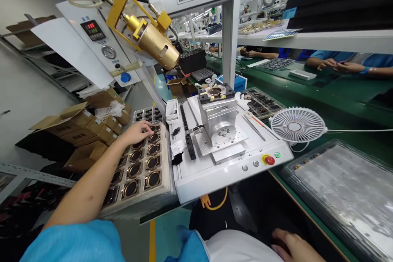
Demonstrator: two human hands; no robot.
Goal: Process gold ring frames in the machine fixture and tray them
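Note:
My left hand (138, 132) reaches over a clear plastic tray (167, 159) on the left, fingertips pinched at a round part in an upper row. The tray holds several round black parts with gold rims (153, 179), which look like watch cases. My right hand (296, 246) rests low by my lap, fingers loosely bent and apart, with nothing visible in it. On the white machine bed, a metal fixture (219, 118) carries another gold-rimmed round part (214, 91). Above it hangs a tilted brass-coloured machine head (158, 45).
A white fan (297, 126) stands right of the machine, near tweezers (254, 127) and a red stop button (269, 160). Stacked clear trays (346, 188) lie at right. Cardboard boxes (73, 120) stand at left. Across the green bench are a co-worker's hands (340, 65).

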